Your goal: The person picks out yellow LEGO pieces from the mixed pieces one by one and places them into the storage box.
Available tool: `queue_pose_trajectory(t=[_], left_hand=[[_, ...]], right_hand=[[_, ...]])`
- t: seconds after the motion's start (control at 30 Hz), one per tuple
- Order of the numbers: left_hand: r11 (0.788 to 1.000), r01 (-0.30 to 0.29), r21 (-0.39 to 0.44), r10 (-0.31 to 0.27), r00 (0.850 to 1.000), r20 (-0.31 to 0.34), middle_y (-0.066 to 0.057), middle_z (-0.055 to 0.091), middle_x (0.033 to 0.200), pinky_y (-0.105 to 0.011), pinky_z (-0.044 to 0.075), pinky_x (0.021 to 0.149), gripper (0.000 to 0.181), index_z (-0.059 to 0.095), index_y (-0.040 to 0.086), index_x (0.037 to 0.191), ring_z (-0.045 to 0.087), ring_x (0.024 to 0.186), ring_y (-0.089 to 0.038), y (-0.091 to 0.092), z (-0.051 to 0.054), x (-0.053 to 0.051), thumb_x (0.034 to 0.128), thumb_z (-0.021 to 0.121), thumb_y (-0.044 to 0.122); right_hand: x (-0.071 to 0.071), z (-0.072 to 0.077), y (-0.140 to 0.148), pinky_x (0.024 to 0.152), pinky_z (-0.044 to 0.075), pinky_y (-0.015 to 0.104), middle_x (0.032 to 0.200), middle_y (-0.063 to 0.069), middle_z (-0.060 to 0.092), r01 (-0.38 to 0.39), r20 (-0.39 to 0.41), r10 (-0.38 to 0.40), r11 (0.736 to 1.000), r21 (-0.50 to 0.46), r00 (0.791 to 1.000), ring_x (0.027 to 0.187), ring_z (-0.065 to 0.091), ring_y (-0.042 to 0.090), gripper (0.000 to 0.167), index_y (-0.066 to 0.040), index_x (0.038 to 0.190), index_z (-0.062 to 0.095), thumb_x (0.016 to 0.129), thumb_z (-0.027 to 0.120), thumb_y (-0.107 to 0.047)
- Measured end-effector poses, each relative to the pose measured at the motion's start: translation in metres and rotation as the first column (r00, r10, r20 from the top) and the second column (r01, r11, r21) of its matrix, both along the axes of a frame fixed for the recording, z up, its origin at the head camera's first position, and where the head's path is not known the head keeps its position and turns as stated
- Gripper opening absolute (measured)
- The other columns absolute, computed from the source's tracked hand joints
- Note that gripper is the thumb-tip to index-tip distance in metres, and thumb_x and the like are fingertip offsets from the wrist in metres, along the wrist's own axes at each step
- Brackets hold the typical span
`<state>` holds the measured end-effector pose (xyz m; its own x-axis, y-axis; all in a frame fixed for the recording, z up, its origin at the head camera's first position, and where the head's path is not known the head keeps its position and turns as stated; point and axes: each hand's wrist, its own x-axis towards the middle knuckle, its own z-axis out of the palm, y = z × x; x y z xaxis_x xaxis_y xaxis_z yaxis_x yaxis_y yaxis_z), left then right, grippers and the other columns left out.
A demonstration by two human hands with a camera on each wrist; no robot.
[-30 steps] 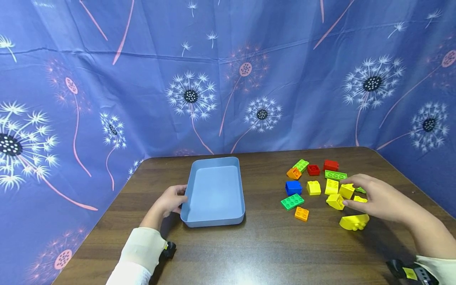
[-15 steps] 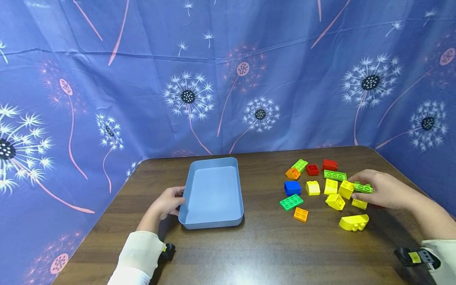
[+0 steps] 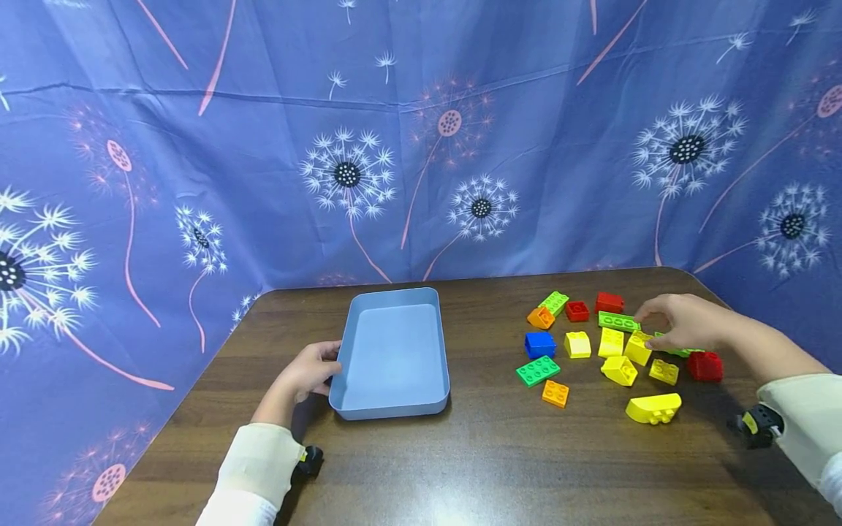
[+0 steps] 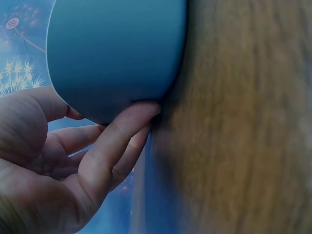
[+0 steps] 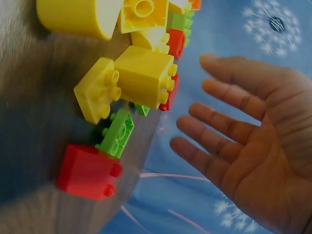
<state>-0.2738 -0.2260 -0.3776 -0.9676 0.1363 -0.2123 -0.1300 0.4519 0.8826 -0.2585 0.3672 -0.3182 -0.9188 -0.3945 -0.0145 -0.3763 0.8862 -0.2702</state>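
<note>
My left hand (image 3: 314,371) grips the left side of a light blue tray (image 3: 389,413), which rests on the table. In the left wrist view, the fingers (image 4: 105,151) bend against the outer face of the tray wall (image 4: 117,53). Over the building bricks at the right hovers my right hand (image 3: 691,321), holding nothing. Its fingers (image 5: 214,134) are spread and nearly straight in the right wrist view. Below and near it are a yellow brick (image 3: 639,348), a long green brick (image 3: 618,321), a red brick (image 3: 705,367) and another green brick (image 5: 117,132), partly hidden by the hand in the head view.
Several more bricks lie scattered on the brown table (image 3: 487,467): a blue brick (image 3: 540,345), a green brick (image 3: 538,371), an orange brick (image 3: 555,394) and a curved yellow brick (image 3: 654,408). A patterned blue cloth (image 3: 421,183) hangs behind the table.
My right hand has moved up and toward the back right over the bricks, uncovering the red brick and a small yellow one. My left hand stays on the tray.
</note>
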Motion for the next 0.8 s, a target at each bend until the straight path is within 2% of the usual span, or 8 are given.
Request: queue_pose_trajectory(t=[0.17, 0.37, 0.43, 0.63, 0.8], left_hand=[[1.0, -0.013, 0.0, 0.013, 1.0, 0.006, -0.027, 0.052, 0.12, -0.05, 0.058, 0.07, 0.06, 0.037, -0.007, 0.145, 0.061, 0.101, -0.034, 0.0, -0.001, -0.001, 0.0866, 0.05, -0.006], [1.0, -0.01, -0.002, 0.01, 1.0, -0.002, -0.026, 0.053, 0.118, -0.05, 0.058, 0.07, 0.061, 0.038, -0.007, 0.145, 0.061, 0.1, -0.033, 0.001, -0.002, -0.002, 0.0852, 0.05, -0.006], [1.0, -0.009, -0.002, 0.009, 1.0, -0.002, -0.026, 0.053, 0.119, -0.05, 0.058, 0.07, 0.061, 0.039, -0.007, 0.145, 0.061, 0.1, -0.034, 0.001, -0.001, -0.003, 0.0851, 0.05, -0.006], [1.0, 0.001, -0.001, -0.001, 1.0, 0.003, -0.027, 0.052, 0.121, -0.051, 0.058, 0.07, 0.061, 0.038, -0.006, 0.145, 0.061, 0.103, -0.036, 0.002, -0.001, -0.004, 0.0859, 0.051, -0.005], [1.0, 0.013, -0.005, -0.013, 1.0, -0.001, -0.028, 0.051, 0.122, -0.05, 0.058, 0.07, 0.061, 0.036, -0.008, 0.145, 0.06, 0.103, -0.037, -0.001, -0.001, -0.002, 0.0863, 0.051, -0.005]], right_hand=[[-0.006, 0.003, -0.004, 0.064, 0.049, 0.035, 0.102, 0.008, 0.065, -0.05, 0.056, 0.049, 0.998, 0.024, 0.997, 0.076, 0.054, 0.016, 0.039, -0.001, 0.108, 0.068, 0.075, 0.081, -0.016], [-0.009, -0.004, -0.004, 0.071, 0.056, 0.047, 0.108, 0.02, 0.062, -0.086, 0.105, 0.082, 0.996, 0.034, 0.991, 0.089, 0.062, 0.035, 0.036, -0.004, 0.104, 0.068, 0.071, 0.082, -0.009], [-0.01, -0.008, -0.004, 0.071, 0.056, 0.047, 0.108, 0.021, 0.062, -0.089, 0.111, 0.085, 0.996, 0.03, 0.99, 0.092, 0.063, 0.037, 0.035, -0.005, 0.103, 0.069, 0.071, 0.082, -0.006], [-0.014, -0.019, -0.004, 0.066, 0.054, 0.043, 0.101, 0.01, 0.065, -0.113, 0.065, 0.108, 0.991, 0.072, 0.992, 0.083, 0.06, 0.026, 0.031, -0.007, 0.096, 0.071, 0.068, 0.082, -0.002], [-0.019, -0.022, -0.008, 0.065, 0.052, 0.039, 0.094, 0.001, 0.066, -0.141, 0.053, 0.136, 0.986, 0.09, 0.989, 0.078, 0.057, 0.019, 0.027, -0.006, 0.093, 0.071, 0.069, 0.08, 0.002]])
